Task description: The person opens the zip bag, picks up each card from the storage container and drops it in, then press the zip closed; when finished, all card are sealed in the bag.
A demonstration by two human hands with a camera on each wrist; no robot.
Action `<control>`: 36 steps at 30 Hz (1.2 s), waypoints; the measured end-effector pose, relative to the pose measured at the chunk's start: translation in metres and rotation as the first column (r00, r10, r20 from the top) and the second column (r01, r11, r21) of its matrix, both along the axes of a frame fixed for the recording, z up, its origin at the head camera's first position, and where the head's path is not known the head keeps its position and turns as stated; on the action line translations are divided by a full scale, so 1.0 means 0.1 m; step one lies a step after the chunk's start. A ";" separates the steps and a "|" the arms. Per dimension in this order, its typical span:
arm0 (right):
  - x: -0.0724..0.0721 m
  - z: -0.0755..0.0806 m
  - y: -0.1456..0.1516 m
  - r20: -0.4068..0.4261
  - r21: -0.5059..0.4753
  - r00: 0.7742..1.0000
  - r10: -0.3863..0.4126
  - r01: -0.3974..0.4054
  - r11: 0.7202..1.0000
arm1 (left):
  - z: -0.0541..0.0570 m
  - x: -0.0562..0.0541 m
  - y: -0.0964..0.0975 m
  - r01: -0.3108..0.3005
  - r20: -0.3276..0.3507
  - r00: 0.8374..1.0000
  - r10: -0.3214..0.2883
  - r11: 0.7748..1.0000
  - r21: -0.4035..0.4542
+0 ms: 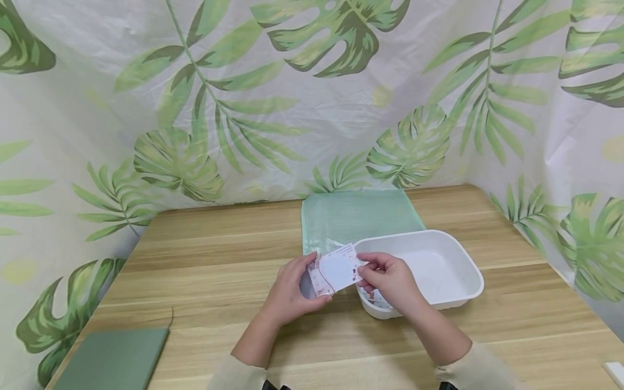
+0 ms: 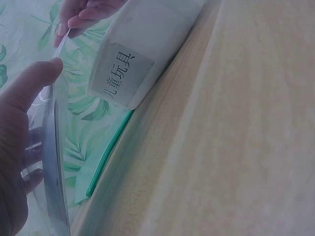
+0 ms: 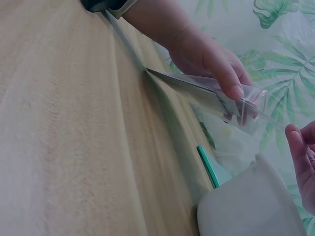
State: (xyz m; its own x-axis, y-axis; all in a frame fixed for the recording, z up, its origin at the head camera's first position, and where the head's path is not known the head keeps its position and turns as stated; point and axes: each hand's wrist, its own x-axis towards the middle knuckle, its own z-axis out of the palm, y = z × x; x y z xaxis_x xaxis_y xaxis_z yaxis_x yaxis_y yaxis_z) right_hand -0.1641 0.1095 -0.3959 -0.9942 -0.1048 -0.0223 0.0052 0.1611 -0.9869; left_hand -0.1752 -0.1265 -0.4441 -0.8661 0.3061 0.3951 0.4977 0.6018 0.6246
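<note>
My left hand (image 1: 288, 295) grips a clear zip bag (image 3: 192, 88), thumb on one face and fingers behind it. Flat, card-like pieces show inside the bag in the right wrist view. A white card (image 1: 336, 267) with small printed decorations sticks out at the bag's mouth. Its right end is pinched between thumb and fingers of my right hand (image 1: 392, 283). How far the card reaches into the bag is hard to tell. Just under my right hand stands a white plastic basin (image 1: 470, 276), and a small printed packet (image 1: 377, 299) lies in its near left corner.
A green mesh pouch (image 1: 351, 214) lies flat behind the basin, partly under it. At the front left of the wooden table is a dark green flat board or folder (image 1: 114, 357). A white item (image 1: 615, 374) sits at the right edge. Leaf-patterned cloth (image 1: 312, 108) hangs behind.
</note>
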 end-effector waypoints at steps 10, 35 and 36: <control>-0.03 -0.10 -0.13 -0.024 0.047 0.982 0.188 -0.186 0.981 | 0.01 0.01 0.01 -0.002 -0.018 1.000 0.002 1.000 -0.010; -0.20 -0.04 -0.30 -0.067 0.425 0.928 0.365 -0.305 0.853 | 0.00 0.01 0.00 0.021 -0.056 0.998 -0.020 1.000 0.003; -0.20 -0.02 -0.27 -0.076 0.407 0.931 0.358 -0.299 0.863 | 0.00 0.00 0.00 0.021 -0.056 0.998 -0.021 1.000 0.002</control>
